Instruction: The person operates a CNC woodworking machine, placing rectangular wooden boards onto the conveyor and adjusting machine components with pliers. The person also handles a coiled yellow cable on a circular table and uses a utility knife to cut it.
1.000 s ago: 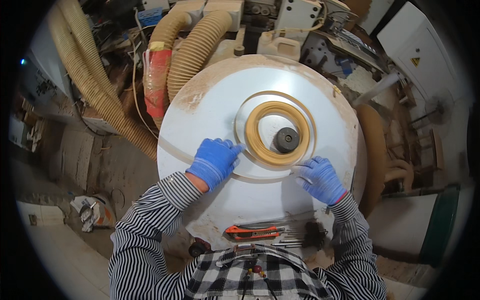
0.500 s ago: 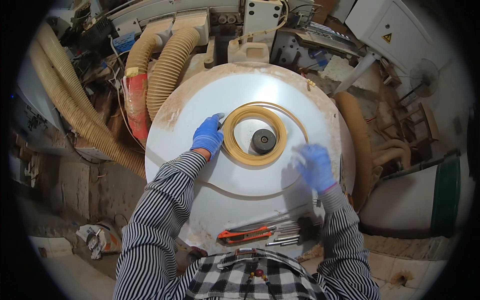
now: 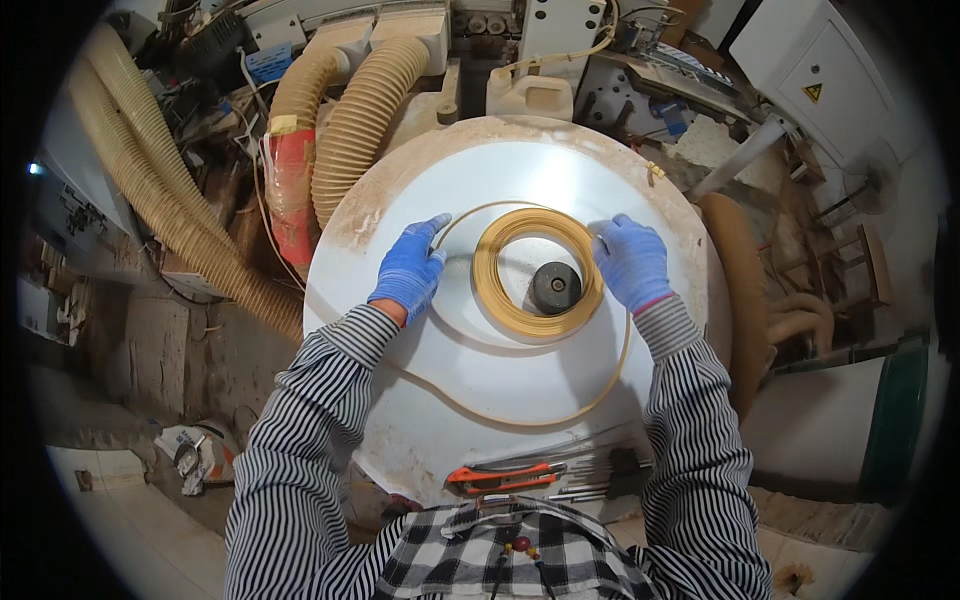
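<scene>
A coil of tan edge-banding strip (image 3: 487,270) lies flat on a round white platform (image 3: 400,345). Inside the coil, toward its right, is a black round hub (image 3: 556,288). My left hand (image 3: 410,268), in a blue glove, is left of the coil with its fingers closed around the loose strip, which arcs over the coil's far side. Against the coil's right edge is my gloved right hand (image 3: 632,264), its fingers curled where the strip passes. From under that hand a wide slack loop of strip (image 3: 535,422) bends round the near side.
An orange utility knife (image 3: 505,477) and several thin metal tools (image 3: 590,468) lie at the near edge. Dusty ribbed hoses (image 3: 368,120) stand at the far left. A plastic jug (image 3: 530,97) is behind the platform, and a brown padded roll (image 3: 735,290) borders its right side.
My right hand has moved up and in to the coil's right edge. My left hand is now farther from the coil. The strip has slackened into a wider loop around it.
</scene>
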A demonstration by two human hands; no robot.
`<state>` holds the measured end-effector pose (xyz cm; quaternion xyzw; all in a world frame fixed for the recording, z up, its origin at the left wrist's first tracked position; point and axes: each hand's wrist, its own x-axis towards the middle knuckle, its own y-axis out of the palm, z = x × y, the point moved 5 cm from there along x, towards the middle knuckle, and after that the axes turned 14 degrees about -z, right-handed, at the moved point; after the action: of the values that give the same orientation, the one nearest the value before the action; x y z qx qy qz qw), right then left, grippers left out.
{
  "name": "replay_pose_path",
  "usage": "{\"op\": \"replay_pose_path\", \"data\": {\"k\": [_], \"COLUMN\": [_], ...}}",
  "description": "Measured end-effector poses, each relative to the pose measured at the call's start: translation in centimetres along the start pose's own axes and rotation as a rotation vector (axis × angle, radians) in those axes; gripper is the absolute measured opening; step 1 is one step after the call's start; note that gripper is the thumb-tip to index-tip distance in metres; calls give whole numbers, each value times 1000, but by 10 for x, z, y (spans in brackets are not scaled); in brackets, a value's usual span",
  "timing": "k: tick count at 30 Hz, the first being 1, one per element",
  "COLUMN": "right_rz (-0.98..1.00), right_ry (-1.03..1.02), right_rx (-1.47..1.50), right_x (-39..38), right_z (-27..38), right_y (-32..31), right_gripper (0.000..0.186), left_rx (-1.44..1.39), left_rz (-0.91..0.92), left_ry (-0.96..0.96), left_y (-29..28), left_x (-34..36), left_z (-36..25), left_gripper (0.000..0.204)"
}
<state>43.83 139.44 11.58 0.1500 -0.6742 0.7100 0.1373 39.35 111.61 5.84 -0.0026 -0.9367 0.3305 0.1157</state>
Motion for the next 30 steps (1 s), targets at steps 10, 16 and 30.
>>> {"op": "replay_pose_path", "data": {"k": [10,16,30], "right_rz": [-21,-176,-185], "right_ry": [76,273,396], "right_rx": [155,243,420], "right_x": [-49,-69,-69], "right_z": [-29,-74,-78], "right_y": [-15,-22,-8], "right_gripper": [16,15,19], "left_rx": [152,267,296], "left_rz": [107,150,73], "left_ry": [421,325,348], "left_y": [-23,7,12], "left_x": [-56,-28,-14], "left_z": [-65,-41,-26], "left_gripper": [54,61,54]}}
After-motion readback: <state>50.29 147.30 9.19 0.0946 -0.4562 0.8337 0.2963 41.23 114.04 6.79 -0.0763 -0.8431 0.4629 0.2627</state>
